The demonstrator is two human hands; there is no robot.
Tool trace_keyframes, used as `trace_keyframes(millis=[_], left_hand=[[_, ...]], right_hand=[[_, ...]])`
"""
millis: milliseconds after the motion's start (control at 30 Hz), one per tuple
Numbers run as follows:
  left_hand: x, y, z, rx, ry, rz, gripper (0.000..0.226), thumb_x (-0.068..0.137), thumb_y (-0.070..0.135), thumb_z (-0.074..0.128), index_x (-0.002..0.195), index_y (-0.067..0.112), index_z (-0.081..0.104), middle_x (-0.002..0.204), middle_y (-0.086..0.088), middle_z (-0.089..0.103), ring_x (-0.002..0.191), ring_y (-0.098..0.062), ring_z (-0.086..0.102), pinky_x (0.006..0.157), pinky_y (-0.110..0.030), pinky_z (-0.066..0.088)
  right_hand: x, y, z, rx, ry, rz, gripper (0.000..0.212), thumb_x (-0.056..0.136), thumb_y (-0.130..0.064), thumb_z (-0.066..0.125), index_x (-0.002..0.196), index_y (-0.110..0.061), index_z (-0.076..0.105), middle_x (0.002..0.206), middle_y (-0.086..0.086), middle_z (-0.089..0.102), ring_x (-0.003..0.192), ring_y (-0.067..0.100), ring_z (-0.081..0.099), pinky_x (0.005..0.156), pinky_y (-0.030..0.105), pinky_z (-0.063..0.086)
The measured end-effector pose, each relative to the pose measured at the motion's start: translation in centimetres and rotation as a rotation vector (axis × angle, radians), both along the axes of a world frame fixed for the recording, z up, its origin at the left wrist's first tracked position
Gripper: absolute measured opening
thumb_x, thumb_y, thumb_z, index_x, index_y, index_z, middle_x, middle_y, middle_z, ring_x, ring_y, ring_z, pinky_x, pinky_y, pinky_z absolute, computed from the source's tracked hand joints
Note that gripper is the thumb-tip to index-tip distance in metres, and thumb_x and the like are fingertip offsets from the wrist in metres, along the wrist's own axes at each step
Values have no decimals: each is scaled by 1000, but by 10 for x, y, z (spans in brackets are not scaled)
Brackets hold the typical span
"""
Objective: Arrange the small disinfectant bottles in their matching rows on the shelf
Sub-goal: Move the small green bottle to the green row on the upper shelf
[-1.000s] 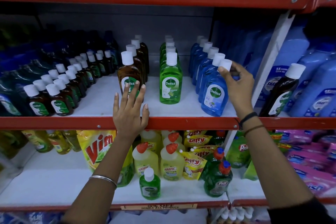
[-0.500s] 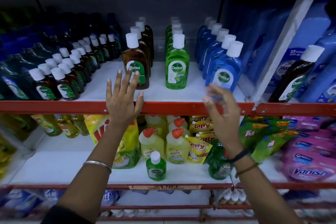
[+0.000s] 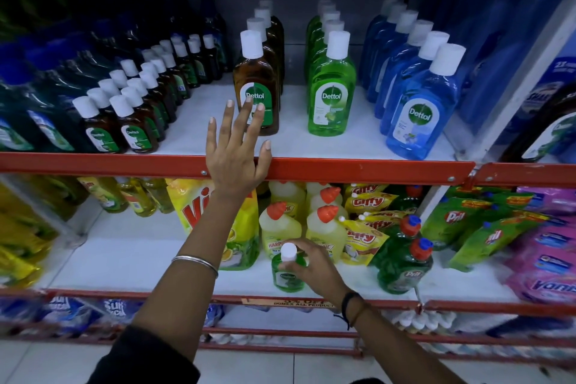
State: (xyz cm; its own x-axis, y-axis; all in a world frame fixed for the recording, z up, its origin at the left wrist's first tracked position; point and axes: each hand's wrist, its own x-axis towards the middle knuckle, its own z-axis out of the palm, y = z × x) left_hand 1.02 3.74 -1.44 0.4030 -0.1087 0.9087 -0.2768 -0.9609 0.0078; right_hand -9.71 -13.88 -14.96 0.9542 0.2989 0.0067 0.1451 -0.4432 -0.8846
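The right hand (image 3: 314, 268) is down on the lower shelf (image 3: 131, 262), its grip closed around a small green disinfectant bottle (image 3: 288, 273): fingers curl over the shoulder just under the white cap, thumb on the near side. The bottle stands upright at the front edge of that shelf, just in front of two yellow toilet-cleaner bottles with orange caps (image 3: 279, 231). Dark bands circle the right wrist.

The left hand (image 3: 237, 150) is higher up, fingers spread and its grip wide apart, holding nothing. The palm lies over the red front rail (image 3: 374, 170) of the upper shelf, and the fingertips reach up in front of the label of a large brown Dettol bottle (image 3: 257, 84). Whether they touch it, I cannot tell. A thin silver bangle (image 3: 194, 262) sits on the left forearm.

On the upper shelf the brown bottle heads a row running back. To its right stands a row of green Dettol bottles (image 3: 332, 87), then a row of blue ones (image 3: 419, 109). To the left, small brown bottles with white caps (image 3: 124, 121) stand in two rows going back.

Beside the small green bottle on the lower shelf are a yellow Vim pouch (image 3: 240, 227), Giffy pouches (image 3: 366, 212) and green Pril bottles (image 3: 405, 262).
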Motion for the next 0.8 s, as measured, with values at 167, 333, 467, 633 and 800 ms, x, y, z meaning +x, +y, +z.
trace_keyframes(millis=[167, 333, 467, 633, 800], left_hand=[[0, 0, 0, -2, 16, 1, 53, 99, 42, 31, 148, 23, 35, 150, -3, 46, 144, -25, 33, 117, -48, 22], [0, 0, 0, -1, 36, -3, 53, 99, 42, 30, 149, 24, 33, 151, -3, 45, 144, -24, 33, 117, -49, 24], [-1, -1, 2, -3, 53, -5, 54, 98, 41, 33, 149, 24, 34, 151, -2, 44, 145, -24, 32, 117, -49, 25], [-2, 0, 3, -6, 91, -5, 54, 100, 45, 28, 148, 23, 36, 152, -3, 43, 145, -24, 32, 116, -49, 25], [-5, -1, 5, -17, 96, -10, 54, 101, 46, 26, 148, 23, 36, 151, -4, 44, 145, -24, 31, 114, -50, 28]], right_hand=[[4, -11, 16, 44, -25, -23, 37, 75, -29, 77, 108, -16, 66, 100, -3, 67, 92, 8, 60, 79, 18, 47], [1, -27, 68, 176, -125, -105, 29, 73, -24, 79, 98, -31, 66, 93, -6, 70, 84, 4, 62, 75, 14, 49], [3, -39, 123, 260, -243, -159, 35, 70, -27, 80, 102, -26, 68, 95, -11, 71, 84, 1, 63, 75, 15, 49], [7, -47, 196, 375, -474, -191, 33, 69, -38, 75, 100, -30, 66, 91, -7, 72, 86, 14, 67, 78, 31, 56], [21, -49, 261, 480, -696, -224, 26, 78, -29, 69, 103, -28, 62, 98, -2, 68, 90, 16, 65, 81, 31, 55]])
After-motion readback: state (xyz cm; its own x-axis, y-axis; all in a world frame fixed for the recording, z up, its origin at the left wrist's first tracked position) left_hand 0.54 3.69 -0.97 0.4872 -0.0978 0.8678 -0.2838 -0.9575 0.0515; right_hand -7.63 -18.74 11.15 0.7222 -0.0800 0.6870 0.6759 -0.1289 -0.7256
